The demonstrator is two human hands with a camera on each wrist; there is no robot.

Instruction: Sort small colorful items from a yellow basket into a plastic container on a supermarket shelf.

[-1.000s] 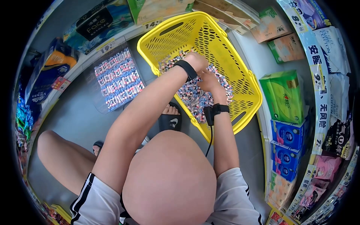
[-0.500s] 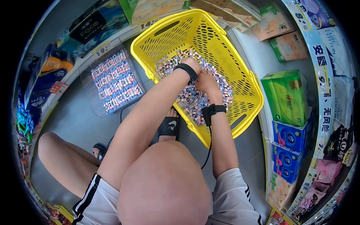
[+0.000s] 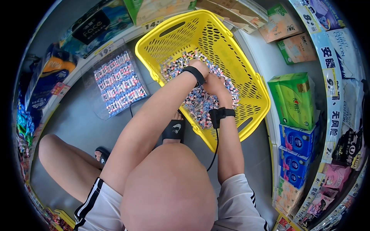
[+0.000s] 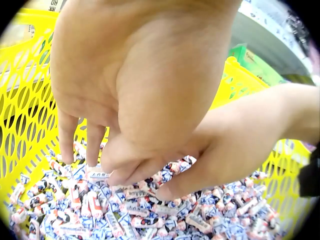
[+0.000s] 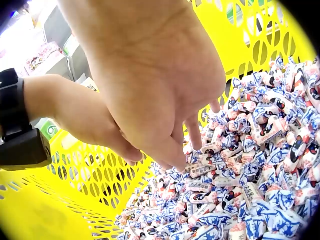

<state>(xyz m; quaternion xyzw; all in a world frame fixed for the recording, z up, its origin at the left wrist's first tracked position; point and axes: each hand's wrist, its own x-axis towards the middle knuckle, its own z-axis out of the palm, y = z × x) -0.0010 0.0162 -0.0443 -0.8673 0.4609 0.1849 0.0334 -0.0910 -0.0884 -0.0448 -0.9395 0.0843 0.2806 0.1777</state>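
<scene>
A heap of small wrapped candies (image 3: 200, 104), in white, blue and red wrappers, fills the bottom of a yellow shopping basket (image 3: 246, 69). Reaching in from the left, my left hand (image 3: 200, 68) points its fingers down at the candies. My right hand (image 3: 215, 85) is close beside it, low over the heap. In the left wrist view, the left thumb and fingertips (image 4: 115, 172) come together right at the candies, and the right hand (image 4: 235, 145) overlaps them. The right wrist view has the right fingertips (image 5: 175, 162) at the heap's surface; I cannot tell whether either hand pinches a candy.
Left of the basket, a clear plastic box (image 3: 144, 79) holds candies laid in neat rows. Shelves with tissue packs (image 3: 293, 100) border the right side, and more packs (image 3: 96, 29) stand at the back. A slippered foot (image 3: 172, 130) rests by the basket's near side.
The head view has shifted slightly. Both hands stay over the heap, making small movements close together. A cable near the left forearm has moved.
</scene>
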